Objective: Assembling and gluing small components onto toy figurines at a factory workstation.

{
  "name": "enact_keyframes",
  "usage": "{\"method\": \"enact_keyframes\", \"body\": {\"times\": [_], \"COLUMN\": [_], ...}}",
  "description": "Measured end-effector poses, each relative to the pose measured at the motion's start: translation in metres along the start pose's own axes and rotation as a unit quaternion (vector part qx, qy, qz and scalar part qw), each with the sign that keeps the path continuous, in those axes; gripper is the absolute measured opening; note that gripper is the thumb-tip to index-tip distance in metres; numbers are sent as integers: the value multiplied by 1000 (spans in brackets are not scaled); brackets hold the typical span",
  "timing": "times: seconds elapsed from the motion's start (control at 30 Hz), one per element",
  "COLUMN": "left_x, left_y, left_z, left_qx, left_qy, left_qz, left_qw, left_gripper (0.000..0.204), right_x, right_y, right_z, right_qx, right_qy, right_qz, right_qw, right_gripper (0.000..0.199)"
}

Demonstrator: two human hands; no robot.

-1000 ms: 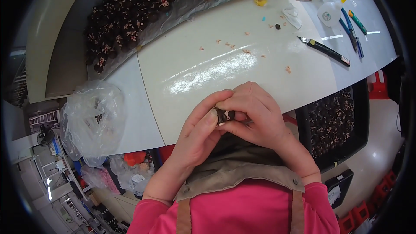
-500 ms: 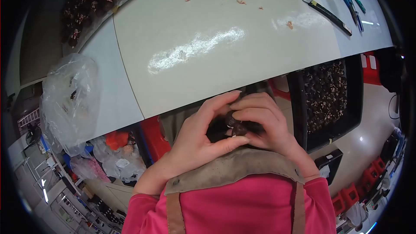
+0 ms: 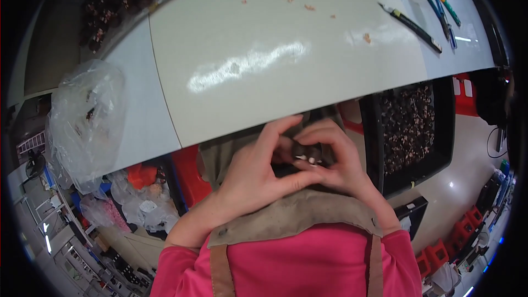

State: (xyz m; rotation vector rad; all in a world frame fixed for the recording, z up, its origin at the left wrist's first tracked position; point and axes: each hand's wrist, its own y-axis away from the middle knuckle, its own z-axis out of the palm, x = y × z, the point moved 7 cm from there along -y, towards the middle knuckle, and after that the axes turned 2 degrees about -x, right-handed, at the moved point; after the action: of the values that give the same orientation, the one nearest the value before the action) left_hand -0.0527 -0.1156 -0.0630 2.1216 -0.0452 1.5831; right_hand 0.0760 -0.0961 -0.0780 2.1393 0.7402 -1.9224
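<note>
Close in front of my apron, both hands curl around a small dark brown lumpy piece [image 3: 308,153] with pale spots along its lower side. My right hand [image 3: 347,159] pinches it between thumb and bent fingers. My left hand [image 3: 248,170] meets it from the other side, fingers bent against its left end, the index finger arched above and the thumb reaching below. The fingers partly cover the piece, so its exact kind cannot be made out. Just beyond my hands is the near edge of the pale table [image 3: 236,115].
A black crate [image 3: 379,148] of similar dark and pinkish pieces [image 3: 408,126] stands right, below table height. More pieces [image 3: 118,0] lie far left. A clear plastic bag [image 3: 88,115] hangs over the left edge. A craft knife [image 3: 411,27], pliers [image 3: 440,15] and pink scraps [image 3: 309,7] lie on the table.
The dark piece has been turned in my fingers, and its pale spots now face me. My right fingers have shifted around it. The view has tilted slightly.
</note>
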Motion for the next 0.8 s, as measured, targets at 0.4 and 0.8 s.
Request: {"method": "enact_keyframes", "body": {"times": [0.4,0.8], "left_x": [80,99], "left_y": [-10,-157], "left_z": [-140,-322], "left_qx": [152,405], "left_qy": [-268,-531], "left_qz": [112,197], "left_qw": [945,718], "left_gripper": [35,30], "right_x": [170,73], "right_y": [202,97], "right_z": [-261,-162], "right_qx": [245,184], "right_qy": [425,266], "right_qz": [301,292], "right_qw": [818,900], "right_gripper": [39,23]}}
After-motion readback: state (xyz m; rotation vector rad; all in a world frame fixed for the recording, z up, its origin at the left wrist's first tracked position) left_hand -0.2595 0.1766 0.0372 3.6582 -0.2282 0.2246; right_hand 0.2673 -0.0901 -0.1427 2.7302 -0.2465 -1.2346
